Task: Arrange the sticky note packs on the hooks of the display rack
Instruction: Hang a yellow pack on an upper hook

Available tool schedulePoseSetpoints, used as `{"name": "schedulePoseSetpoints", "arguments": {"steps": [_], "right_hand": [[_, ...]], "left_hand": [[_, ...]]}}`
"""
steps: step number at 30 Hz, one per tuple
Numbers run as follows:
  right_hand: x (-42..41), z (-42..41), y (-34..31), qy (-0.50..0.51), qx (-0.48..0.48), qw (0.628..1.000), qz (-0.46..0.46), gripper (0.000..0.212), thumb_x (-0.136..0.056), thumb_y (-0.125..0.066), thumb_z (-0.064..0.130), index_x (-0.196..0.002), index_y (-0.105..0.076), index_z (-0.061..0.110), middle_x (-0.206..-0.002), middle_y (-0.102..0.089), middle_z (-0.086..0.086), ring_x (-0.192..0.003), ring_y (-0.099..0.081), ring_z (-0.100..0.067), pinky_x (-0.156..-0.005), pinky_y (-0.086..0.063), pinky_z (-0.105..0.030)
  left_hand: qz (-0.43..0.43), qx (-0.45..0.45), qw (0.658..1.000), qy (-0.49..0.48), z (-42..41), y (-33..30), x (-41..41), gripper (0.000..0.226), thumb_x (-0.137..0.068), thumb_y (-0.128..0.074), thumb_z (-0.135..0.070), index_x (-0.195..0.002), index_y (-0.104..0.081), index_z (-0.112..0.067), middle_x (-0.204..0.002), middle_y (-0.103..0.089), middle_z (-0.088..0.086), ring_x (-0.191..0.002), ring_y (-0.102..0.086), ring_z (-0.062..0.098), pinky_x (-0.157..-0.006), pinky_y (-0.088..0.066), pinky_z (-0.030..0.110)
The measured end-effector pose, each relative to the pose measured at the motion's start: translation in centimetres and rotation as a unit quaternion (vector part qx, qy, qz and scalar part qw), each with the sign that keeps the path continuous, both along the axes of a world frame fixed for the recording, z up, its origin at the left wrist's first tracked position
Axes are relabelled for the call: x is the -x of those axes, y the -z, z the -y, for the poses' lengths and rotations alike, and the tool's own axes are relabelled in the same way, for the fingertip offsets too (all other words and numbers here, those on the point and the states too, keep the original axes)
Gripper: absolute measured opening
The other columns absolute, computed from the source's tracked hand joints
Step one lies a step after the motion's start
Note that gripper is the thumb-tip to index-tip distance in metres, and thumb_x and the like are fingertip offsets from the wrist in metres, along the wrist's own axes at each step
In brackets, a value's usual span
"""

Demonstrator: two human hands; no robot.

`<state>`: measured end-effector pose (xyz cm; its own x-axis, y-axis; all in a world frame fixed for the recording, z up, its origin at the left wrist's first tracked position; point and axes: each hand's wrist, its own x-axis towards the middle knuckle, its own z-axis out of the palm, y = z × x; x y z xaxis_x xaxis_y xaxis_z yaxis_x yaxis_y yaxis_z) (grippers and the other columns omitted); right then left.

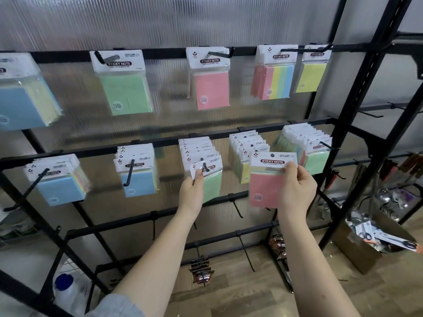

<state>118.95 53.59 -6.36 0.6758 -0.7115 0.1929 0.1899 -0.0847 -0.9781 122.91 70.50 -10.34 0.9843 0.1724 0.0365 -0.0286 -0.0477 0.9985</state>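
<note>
a pink sticky note pack [266, 179] is being held by the right hand [295, 188], the thumb and fingers being curled round its right edge just under the white header card. the pack is being kept upright and free of any hook, in front of the yellow-fronted stack [248, 154] on the middle rail. its punched hole is being shown clear at the top of the header.

a green pack [211, 179] is being pinched at the lower left corner of its header by the left hand [191, 191]. this pack is being carried at the front of a stack on a black hook [205, 164], the hook tip being seen through the header.

on the same middle rail [160, 143], a blue-fronted stack [137, 170] is being held on a hook to the left, and a further blue stack [58, 179] beyond it. a green-fronted stack [309, 147] is being carried at the right end.

on the upper rail, single hooks are being occupied by a green pack [126, 88], a pink pack [210, 83], a striped multicolour pack [273, 74] and a yellow pack [312, 72]; a large blue pack [23, 97] is being cut off at the left edge.

the lower rails are being fitted with bare hooks. a cardboard box [357, 245] holding scissors is being seen on the wooden floor at the right.
</note>
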Motion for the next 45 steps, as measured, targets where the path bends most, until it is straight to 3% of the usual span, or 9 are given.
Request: {"name": "schedulePoseSetpoints", "arguments": {"steps": [3,6,10,14,18,28,36,41,45], "right_hand": [[0.1,-0.1,-0.4,-0.006,-0.012,1.000,0.012,0.034,-0.093,-0.048,0.020,-0.065,-0.043,0.003,-0.058,-0.033,0.001,-0.055,-0.025,-0.009,-0.048,-0.021,-0.023],[0.2,-0.4,-0.8,-0.010,-0.026,0.999,0.027,0.037,-0.092,-0.048,0.018,-0.065,-0.041,-0.005,-0.058,-0.031,0.000,-0.052,-0.023,-0.007,-0.046,-0.019,-0.021],[0.5,-0.4,-1.6,-0.032,-0.064,0.997,0.039,0.040,-0.091,-0.052,0.023,-0.069,-0.044,-0.010,-0.067,-0.032,-0.007,-0.059,-0.027,-0.012,-0.053,-0.021,-0.026],[0.9,-0.3,-2.8,-0.095,-0.105,0.989,0.028,0.041,-0.093,-0.057,0.034,-0.060,-0.051,0.010,-0.061,-0.046,0.003,-0.062,-0.039,-0.011,-0.059,-0.029,-0.027],[0.9,-0.9,-4.3,-0.154,-0.114,0.981,0.036,0.040,-0.091,-0.060,0.041,-0.056,-0.066,0.023,-0.060,-0.061,0.013,-0.063,-0.052,-0.008,-0.065,-0.039,-0.028],[-0.8,-4.8,-9.5,-0.215,-0.067,0.968,0.110,0.039,-0.093,-0.057,0.039,-0.061,-0.051,0.018,-0.048,-0.038,0.014,-0.048,-0.032,-0.003,-0.049,-0.026,-0.018],[-3.2,-6.8,-12.6,-0.203,-0.077,0.963,0.162,0.034,-0.083,-0.069,0.043,-0.083,-0.054,0.013,-0.069,-0.036,0.000,-0.069,-0.032,-0.016,-0.060,-0.027,-0.028],[-4.2,-6.4,-14.0,-0.188,-0.072,0.962,0.186,0.045,-0.085,-0.071,0.036,-0.058,-0.037,0.020,-0.060,-0.031,0.003,-0.057,-0.026,-0.011,-0.053,-0.023,-0.026],[-4.8,-6.4,-14.4,-0.177,-0.077,0.960,0.201,0.055,-0.084,-0.073,0.028,-0.045,-0.035,0.024,-0.045,-0.030,0.013,-0.050,-0.026,-0.008,-0.051,-0.023,-0.024]], "left_hand": [[0.049,-0.069,0.996,-0.003,-0.5,0.3,0.6,0.023,-0.102,-0.033,-0.031,-0.100,-0.054,-0.021,-0.088,-0.059,-0.012,-0.075,-0.051,-0.002,-0.067,-0.039,0.018],[0.088,-0.130,0.988,0.002,-0.9,0.4,1.3,0.042,-0.100,-0.036,-0.036,-0.078,-0.054,-0.006,-0.060,-0.047,0.000,-0.050,-0.038,0.005,-0.056,-0.028,0.029],[0.154,-0.173,0.973,0.013,-1.5,-0.4,2.5,0.069,-0.091,-0.035,-0.053,-0.071,-0.051,0.011,-0.051,-0.036,0.005,-0.050,-0.031,0.018,-0.051,-0.025,0.032],[0.166,-0.200,0.965,-0.004,-2.6,-1.7,3.3,0.049,-0.093,-0.036,-0.043,-0.055,-0.033,-0.013,-0.042,-0.029,-0.010,-0.046,-0.029,0.016,-0.049,-0.026,0.034],[0.149,-0.225,0.962,-0.046,-4.2,-3.1,3.3,0.048,-0.097,-0.040,-0.035,-0.056,-0.026,-0.016,-0.046,-0.026,-0.008,-0.047,-0.027,0.016,-0.051,-0.024,0.032],[0.093,-0.156,0.965,-0.191,-8.6,-6.6,3.3,0.042,-0.101,-0.039,-0.028,-0.063,-0.028,-0.013,-0.058,-0.027,0.000,-0.053,-0.025,0.014,-0.043,-0.020,0.021],[0.074,-0.114,0.976,-0.170,-10.1,-7.0,3.2,0.046,-0.100,-0.039,-0.032,-0.079,-0.052,0.007,-0.070,-0.049,0.016,-0.063,-0.044,0.022,-0.059,-0.032,0.029],[0.072,-0.095,0.978,-0.172,-10.4,-7.4,3.2,0.043,-0.100,-0.039,-0.031,-0.093,-0.060,0.006,-0.078,-0.064,0.014,-0.070,-0.059,0.021,-0.063,-0.042,0.031],[0.064,-0.082,0.979,-0.176,-10.0,-7.8,3.2,0.037,-0.100,-0.039,-0.029,-0.081,-0.060,-0.005,-0.063,-0.059,-0.001,-0.054,-0.053,0.008,-0.054,-0.038,0.024]]}}
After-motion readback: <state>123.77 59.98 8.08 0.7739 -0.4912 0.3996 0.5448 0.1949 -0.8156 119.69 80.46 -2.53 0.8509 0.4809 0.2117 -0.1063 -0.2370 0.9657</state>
